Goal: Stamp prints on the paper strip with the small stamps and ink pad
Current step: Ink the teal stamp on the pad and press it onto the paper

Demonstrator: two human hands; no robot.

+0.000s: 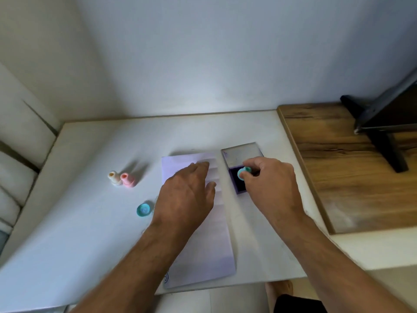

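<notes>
My right hand [268, 184]: pinches the teal stamp [244, 171] on the ink pad [237, 180].
My left hand [187, 195]: flat, fingers straight, pressing the paper strip [203, 245], mid-desk.
Risk: over-inking could smudge the print; lifting my left lets the strip slide.

Teal stamp [244, 172] on dark ink pad [237, 182] beside paper strip [212, 245].

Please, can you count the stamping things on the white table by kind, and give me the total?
Small stamps: 3 (cream stamp, pink stamp, teal stamp pinched by the right hand over the ink)
Stamp caps: 1 (teal cap)
Ink pads: 1 (ink pad, lid open)
Paper strips: 1 (paper strip, under the left hand)
Total: 6
</notes>
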